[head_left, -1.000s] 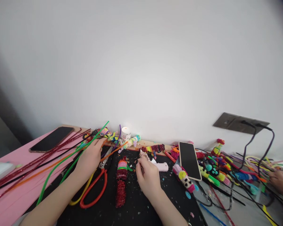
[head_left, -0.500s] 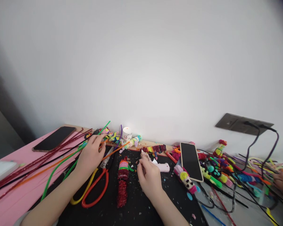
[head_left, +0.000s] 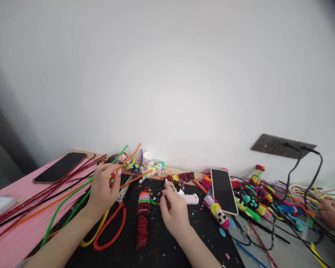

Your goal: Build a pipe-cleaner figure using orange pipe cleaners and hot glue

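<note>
Orange stem [head_left: 133, 153] beyond the scissors [head_left: 120, 197], pinched by my left hand [head_left: 102, 190], its end unwound.
Right of the scissors, the red roll [head_left: 142, 229] looks mostly wound; my right hand [head_left: 175, 210] curls, gripping what I can't tell.

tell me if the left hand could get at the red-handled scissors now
Probably yes: the scissors lie close beside the left hand, with nothing covering the red handle, though that hand's fingers hold an orange stem.
</note>
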Action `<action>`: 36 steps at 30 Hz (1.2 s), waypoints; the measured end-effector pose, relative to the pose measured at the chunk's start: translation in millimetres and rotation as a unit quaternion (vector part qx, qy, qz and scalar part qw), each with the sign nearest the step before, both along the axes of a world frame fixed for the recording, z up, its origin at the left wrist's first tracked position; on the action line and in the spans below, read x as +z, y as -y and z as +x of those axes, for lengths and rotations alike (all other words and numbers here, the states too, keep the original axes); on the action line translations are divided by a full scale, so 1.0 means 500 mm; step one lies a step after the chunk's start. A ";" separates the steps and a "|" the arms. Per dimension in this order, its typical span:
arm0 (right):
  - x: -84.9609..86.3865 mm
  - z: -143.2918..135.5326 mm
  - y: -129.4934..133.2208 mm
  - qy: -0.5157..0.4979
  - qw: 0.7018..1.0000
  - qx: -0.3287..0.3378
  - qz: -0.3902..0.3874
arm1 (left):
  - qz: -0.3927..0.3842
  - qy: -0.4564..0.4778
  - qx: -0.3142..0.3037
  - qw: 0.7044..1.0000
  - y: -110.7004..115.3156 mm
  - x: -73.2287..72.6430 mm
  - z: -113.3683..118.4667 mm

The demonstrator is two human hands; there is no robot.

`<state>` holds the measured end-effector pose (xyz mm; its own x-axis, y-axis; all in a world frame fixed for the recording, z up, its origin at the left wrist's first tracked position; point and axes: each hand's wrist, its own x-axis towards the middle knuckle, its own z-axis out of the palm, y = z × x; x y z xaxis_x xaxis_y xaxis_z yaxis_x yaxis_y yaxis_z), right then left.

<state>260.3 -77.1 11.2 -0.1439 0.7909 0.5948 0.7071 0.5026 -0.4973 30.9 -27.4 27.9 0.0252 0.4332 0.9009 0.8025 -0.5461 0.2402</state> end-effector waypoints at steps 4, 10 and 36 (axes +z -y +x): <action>0.006 -0.006 0.009 -0.089 0.992 0.068 -0.055 | -0.093 -0.016 -0.140 0.986 0.027 0.000 0.034; 0.001 -0.021 -0.003 -0.336 0.913 0.124 -0.196 | -0.301 -0.097 -0.325 0.891 0.073 -0.010 0.090; 0.012 0.039 0.041 -0.563 0.470 0.406 -0.545 | -0.448 0.073 -0.365 0.813 0.087 -0.006 0.103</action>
<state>279.9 -97.9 17.0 -0.7410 0.6703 -0.0401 -0.5179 -0.6084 -0.6014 82.2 -71.0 25.0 0.4915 0.8346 0.2488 0.2707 -0.4179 0.8672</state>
